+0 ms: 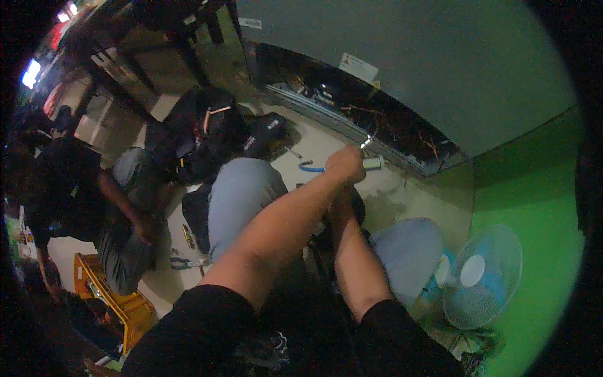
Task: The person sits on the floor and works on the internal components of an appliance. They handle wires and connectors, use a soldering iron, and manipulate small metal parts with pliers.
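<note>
My left hand [345, 164] is closed around a pale cylinder with a silver end [373, 164]; its exact kind is unclear. A blue curved tube or hook [311, 166] sticks out on the left side of that fist, and a short bright bent metal piece [366, 142] shows just above it. I cannot tell whether these are joined to the cylinder. My right hand [341, 196] is right below the left one, mostly covered by it, so its fingers are hidden. Beyond both hands is the open lower section of a large grey appliance [358, 110], with wires and parts inside.
A screwdriver-like tool [293, 152] and a black bag [207, 122] lie on the tiled floor. Pliers [183, 261] are left of my knee. Another person [129, 207] sits at left, near a yellow-orange tool case [129, 308]. A fan [482, 276] stands by the green wall [534, 188].
</note>
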Action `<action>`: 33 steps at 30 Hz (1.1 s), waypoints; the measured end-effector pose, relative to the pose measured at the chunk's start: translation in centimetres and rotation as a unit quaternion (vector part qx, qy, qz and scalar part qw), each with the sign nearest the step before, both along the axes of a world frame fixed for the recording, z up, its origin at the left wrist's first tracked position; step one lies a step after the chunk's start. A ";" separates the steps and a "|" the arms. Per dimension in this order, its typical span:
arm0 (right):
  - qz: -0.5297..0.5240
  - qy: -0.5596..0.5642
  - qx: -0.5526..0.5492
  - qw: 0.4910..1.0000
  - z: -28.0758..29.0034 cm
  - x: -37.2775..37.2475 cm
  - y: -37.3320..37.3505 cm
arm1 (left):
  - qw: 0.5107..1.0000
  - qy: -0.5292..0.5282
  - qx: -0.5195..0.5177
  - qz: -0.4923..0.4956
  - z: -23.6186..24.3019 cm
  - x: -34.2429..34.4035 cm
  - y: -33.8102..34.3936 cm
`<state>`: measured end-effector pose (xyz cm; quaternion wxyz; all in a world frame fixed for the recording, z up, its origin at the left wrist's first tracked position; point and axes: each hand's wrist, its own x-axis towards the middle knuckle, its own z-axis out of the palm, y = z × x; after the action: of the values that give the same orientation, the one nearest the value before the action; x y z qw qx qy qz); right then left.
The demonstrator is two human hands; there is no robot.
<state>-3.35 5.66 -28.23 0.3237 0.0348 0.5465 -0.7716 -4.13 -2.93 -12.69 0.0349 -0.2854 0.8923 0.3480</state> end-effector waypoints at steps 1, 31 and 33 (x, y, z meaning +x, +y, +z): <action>0.001 0.004 0.003 1.000 0.0 0.0 0.2 | 1.000 -0.002 0.011 -0.001 -0.1 0.0 0.0; 0.185 -0.051 0.087 0.978 -0.3 -1.0 2.3 | 0.991 0.000 0.084 0.101 -2.9 0.1 -0.1; 0.191 -0.052 0.104 0.975 -0.3 -1.1 2.9 | 0.978 -0.010 0.134 0.158 -3.4 0.5 -0.5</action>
<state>-4.47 8.60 -28.57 0.4878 0.0033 0.6024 -0.6318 -3.63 -3.41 -16.06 0.0258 -0.4193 0.7808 0.4624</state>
